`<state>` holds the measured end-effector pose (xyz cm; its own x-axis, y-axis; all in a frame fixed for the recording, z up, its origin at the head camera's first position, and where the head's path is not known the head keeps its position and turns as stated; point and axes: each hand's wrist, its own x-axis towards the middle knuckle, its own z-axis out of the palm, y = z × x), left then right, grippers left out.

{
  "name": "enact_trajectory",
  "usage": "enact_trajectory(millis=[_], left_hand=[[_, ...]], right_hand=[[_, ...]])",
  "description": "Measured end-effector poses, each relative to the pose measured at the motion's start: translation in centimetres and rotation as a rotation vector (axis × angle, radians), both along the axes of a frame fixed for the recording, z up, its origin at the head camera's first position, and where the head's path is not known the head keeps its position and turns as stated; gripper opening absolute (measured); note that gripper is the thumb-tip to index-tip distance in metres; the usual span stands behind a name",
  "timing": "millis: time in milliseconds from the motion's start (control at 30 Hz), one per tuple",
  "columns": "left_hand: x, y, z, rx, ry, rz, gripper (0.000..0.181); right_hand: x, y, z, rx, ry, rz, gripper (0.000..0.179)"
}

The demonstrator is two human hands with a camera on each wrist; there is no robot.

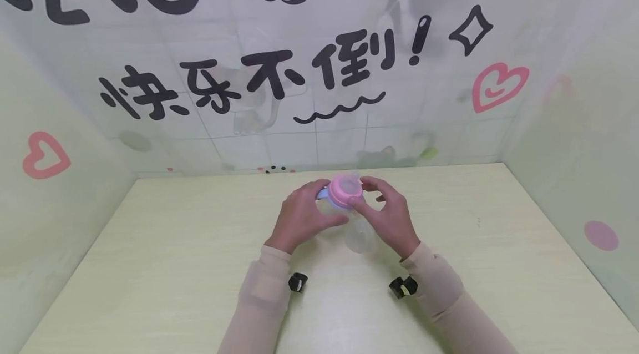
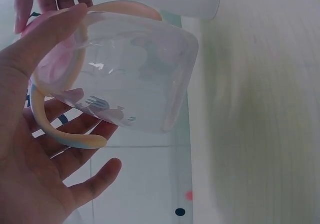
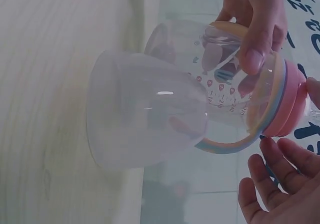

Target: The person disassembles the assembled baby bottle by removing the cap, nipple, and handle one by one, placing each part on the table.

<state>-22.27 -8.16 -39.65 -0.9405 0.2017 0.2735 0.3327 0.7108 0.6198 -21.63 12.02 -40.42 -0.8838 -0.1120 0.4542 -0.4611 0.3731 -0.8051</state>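
A clear baby bottle [image 2: 140,69] with a pink screw collar [image 1: 341,193], printed scale marks and pastel side handles [image 3: 232,145] is held up over the table, tilted. My left hand [image 1: 302,215] grips its body below the collar, with the thumb on one side and fingers on the other; one handle lies by those fingers. Around the collar my right hand [image 1: 391,218] has its thumb on the near side and curled fingers on the far side. A frosted, cup-shaped bottle cover [image 3: 145,112] stands mouth down on the table, just in front of the bottle.
The pale wood-grain table [image 1: 189,265] is closed in by a printed back wall [image 1: 279,143] and two side walls. A black wrist device [image 1: 298,282] sits at the left sleeve and another [image 1: 403,287] at the right sleeve.
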Motion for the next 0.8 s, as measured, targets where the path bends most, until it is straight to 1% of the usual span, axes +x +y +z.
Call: enact_trajectory(millis=[133,367,500,633,733,800], left_hand=[[0.15,0.13,0.05,-0.017,0.018,-0.005,0.072],[0.23,0.23,-0.06,-0.027,0.047,-0.021,0.072],[0.20,0.19,-0.16,-0.021,0.042,-0.036,0.074],[0.13,-0.01,-0.19,0.000,0.032,-0.062,0.074],[0.08,-0.22,-0.16,0.030,0.033,-0.084,0.073],[0.03,-0.33,-0.15,0.054,0.033,-0.100,0.072]], right_hand=[[0.08,-0.21,-0.11,-0.002,0.019,-0.015,0.046],[0.22,-0.39,-0.10,0.031,0.004,-0.029,0.050],[0.25,-0.34,-0.08,0.066,0.037,-0.019,0.049],[0.27,-0.19,-0.04,0.099,0.072,0.024,0.049],[0.28,0.00,0.14,0.115,0.088,0.091,0.049],[0.26,0.20,0.26,0.116,0.090,0.151,0.049]])
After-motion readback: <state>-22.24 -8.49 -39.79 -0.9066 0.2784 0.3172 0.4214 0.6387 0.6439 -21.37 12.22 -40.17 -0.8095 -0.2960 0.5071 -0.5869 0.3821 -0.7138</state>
